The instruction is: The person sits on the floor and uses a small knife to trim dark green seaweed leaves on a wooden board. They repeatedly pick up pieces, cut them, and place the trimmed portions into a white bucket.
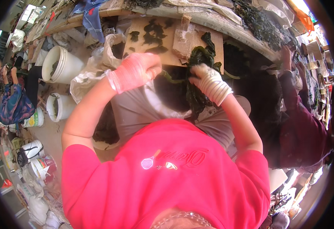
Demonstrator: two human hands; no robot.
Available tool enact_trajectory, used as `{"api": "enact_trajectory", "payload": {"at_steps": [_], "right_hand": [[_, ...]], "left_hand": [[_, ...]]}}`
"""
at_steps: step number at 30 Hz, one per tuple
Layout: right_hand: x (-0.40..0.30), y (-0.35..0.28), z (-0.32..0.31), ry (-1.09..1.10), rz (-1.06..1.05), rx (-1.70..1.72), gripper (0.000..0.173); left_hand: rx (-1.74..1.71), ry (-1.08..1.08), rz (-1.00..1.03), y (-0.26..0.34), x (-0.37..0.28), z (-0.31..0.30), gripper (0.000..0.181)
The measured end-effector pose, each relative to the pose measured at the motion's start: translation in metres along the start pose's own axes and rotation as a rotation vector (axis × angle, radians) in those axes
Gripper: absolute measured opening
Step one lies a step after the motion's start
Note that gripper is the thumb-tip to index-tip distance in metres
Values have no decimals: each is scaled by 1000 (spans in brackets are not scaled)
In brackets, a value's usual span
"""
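My right hand [208, 81], in a white knitted glove with its cuff wound round the wrist, grips a bundle of wet, dark green seaweed [199, 55]. The bundle hangs down over my lap, and its upper end rests on a wooden board [167, 58]. My left hand [138, 70], wrapped in pink mesh, is held with curled fingers at the board's near left edge. A thin seaweed strand [171, 78] runs from near its fingertips towards the bundle; whether the fingers pinch it, I cannot tell. Flat seaweed pieces [154, 34] lie on the board beside a wooden block [183, 41] with an upright peg.
A white sack [112, 50] stands left of the board, with white buckets [65, 64] further left. Behind the board runs a bench edge [227, 27] heaped with seaweed [265, 25]. A co-worker in a dark red top [301, 134] sits close on my right; another person [16, 100] is at far left.
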State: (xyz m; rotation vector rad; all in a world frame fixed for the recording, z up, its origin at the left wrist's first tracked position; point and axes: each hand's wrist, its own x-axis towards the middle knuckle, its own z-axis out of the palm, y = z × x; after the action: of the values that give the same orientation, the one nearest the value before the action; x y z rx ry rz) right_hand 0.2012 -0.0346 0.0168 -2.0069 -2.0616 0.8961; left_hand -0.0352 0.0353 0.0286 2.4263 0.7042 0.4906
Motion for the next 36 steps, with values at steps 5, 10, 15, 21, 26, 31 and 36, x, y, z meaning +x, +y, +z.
{"api": "enact_trajectory", "payload": {"at_steps": [5,10,15,21,26,31,36], "right_hand": [[19,-21,14,-82,-238,806,27],[30,-15,44,-57,-99,730,26],[9,-37,43,285,-698,423,18],[3,-38,52,115,-542,551,10],[3,-20,71,-225,-151,1735,16],[-5,-36,61,-435,230,2020,20],[3,-9,92,-456,281,2255,27]], "left_hand": [[20,-18,35,-4,13,8,8],[-515,72,-309,-19,-8,33,15],[-1340,46,-546,-45,-48,103,25],[-1715,352,-779,-21,-32,106,29],[-574,605,-252,-20,-31,110,27],[138,348,96,10,-24,72,28],[-29,222,78,5,-29,74,35]]}}
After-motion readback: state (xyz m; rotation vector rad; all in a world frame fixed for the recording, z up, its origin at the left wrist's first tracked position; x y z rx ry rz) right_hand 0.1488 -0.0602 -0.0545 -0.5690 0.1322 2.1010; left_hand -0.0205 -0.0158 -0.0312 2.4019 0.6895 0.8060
